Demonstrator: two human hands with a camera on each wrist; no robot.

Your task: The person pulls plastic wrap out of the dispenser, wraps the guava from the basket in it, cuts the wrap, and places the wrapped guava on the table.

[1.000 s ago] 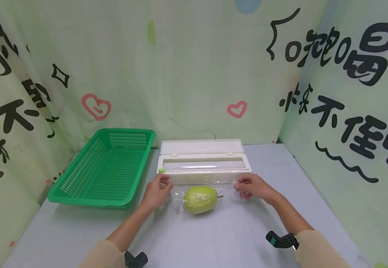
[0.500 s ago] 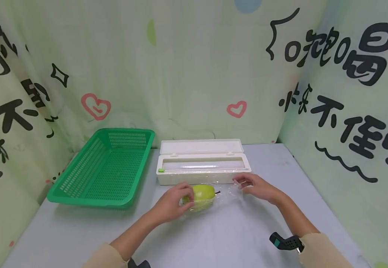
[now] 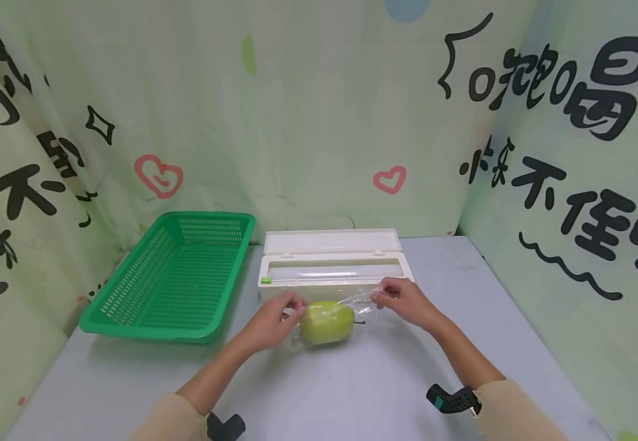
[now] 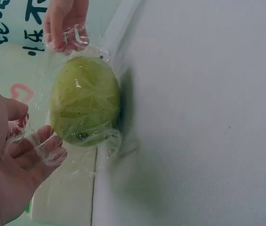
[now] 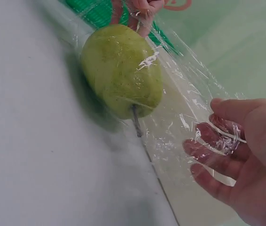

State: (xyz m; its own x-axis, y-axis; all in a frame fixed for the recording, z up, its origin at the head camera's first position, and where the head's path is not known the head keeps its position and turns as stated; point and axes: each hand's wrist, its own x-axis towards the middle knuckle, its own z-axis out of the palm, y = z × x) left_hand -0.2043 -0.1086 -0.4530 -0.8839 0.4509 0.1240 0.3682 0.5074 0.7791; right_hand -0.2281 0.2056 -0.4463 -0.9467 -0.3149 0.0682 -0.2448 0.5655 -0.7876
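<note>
A green pear [image 3: 327,323] with a dark stem lies on its side on the table, loosely covered by clear cling film [image 5: 180,117]. At the pear's left end, my left hand [image 3: 271,321] pinches an edge of the film; bunched film lies across its fingers [image 4: 48,148] in the left wrist view. My right hand [image 3: 407,301] holds the film beyond the stem end, between thumb and curled fingers. In the right wrist view the film stretches from the pear to this hand [image 5: 260,155]. Some film edges are too transparent to trace.
Right behind the pear stands a white cling film dispenser [image 3: 346,290], its lid raised and a small green slider [image 3: 266,280] at its left. A green plastic basket [image 3: 221,312] is to the left. Printed curtains hang around the table [image 3: 346,392].
My left hand moved right over the pear's left end, then back and up with film between its fingers. My right hand shifted left and slightly up, lifting the film toward the pear.
</note>
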